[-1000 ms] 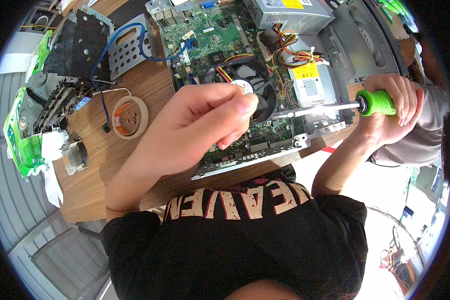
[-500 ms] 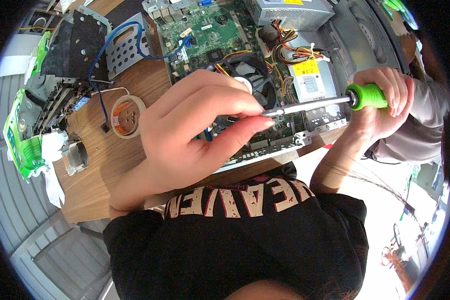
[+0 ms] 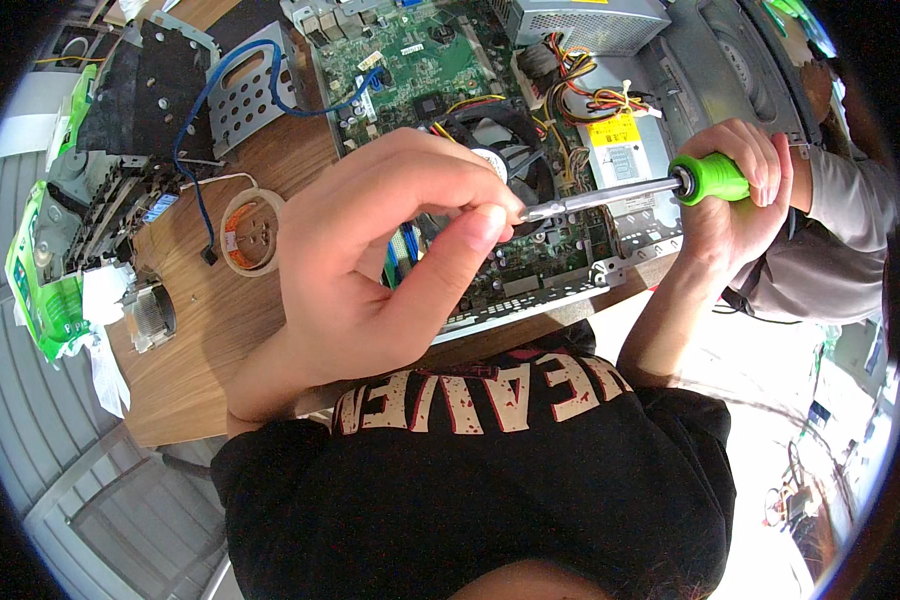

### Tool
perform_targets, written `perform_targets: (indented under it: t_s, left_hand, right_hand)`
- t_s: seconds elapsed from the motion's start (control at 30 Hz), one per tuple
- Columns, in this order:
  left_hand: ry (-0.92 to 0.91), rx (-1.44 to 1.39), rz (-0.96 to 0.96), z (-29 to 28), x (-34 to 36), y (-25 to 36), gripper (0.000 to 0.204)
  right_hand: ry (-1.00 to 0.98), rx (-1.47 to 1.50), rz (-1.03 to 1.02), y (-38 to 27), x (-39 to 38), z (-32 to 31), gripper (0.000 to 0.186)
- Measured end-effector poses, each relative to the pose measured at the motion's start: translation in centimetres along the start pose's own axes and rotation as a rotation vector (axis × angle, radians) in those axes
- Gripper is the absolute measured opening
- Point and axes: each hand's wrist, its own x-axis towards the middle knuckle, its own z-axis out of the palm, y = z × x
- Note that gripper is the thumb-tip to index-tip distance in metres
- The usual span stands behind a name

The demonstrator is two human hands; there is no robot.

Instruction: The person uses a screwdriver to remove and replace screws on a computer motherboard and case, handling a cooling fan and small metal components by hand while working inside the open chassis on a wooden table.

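Observation:
My right hand (image 3: 745, 185) is wrapped round the green handle of a screwdriver (image 3: 610, 195), whose metal shaft points left. The thumb and forefinger of my left hand (image 3: 365, 265) pinch together at the screwdriver's tip. Whatever sits between those fingertips is too small or hidden to make out. Both hands are held above an opened computer case (image 3: 540, 305). Inside it are a green circuit board (image 3: 425, 75), a black cooling fan (image 3: 510, 150) partly behind my left hand, and a metal power supply (image 3: 585, 25) with bundled coloured wires (image 3: 620, 100).
A roll of tape (image 3: 253, 232) lies left on the wooden table (image 3: 210, 370). Near it are a blue cable (image 3: 192, 125), a perforated metal bracket (image 3: 253, 90), a finned metal part (image 3: 152, 315) and a green packet (image 3: 35, 300). Another person's grey sleeve (image 3: 840, 210) is at the right.
My right hand and the screwdriver have shifted a little to the left. My left fingertips have moved slightly left and up, still pinched at the tip.

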Motion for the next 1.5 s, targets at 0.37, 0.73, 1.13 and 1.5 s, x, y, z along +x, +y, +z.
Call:
perform_targets:
  t_s: [0.37,0.73,1.13,1.5]
  left_hand:
    - [0.075,0.059,-0.047,-1.6,-1.5,-1.7,0.010]
    - [0.314,-0.037,-0.352,-5.0,-10.1,-4.5,0.024]
    - [0.239,-0.159,-0.244,-3.1,-11.6,-7.4,0.027]
    - [0.218,-0.165,-0.332,-3.5,-11.5,-7.4,0.023]
  right_hand:
    - [0.015,-0.217,-0.022,2.1,0.4,0.2,0.048]
    - [-0.323,-0.860,0.301,9.4,14.4,3.9,0.044]
    - [-0.267,-1.380,0.112,18.5,19.8,-3.9,0.050]
    - [-0.304,-1.257,0.163,18.3,20.6,-5.5,0.053]
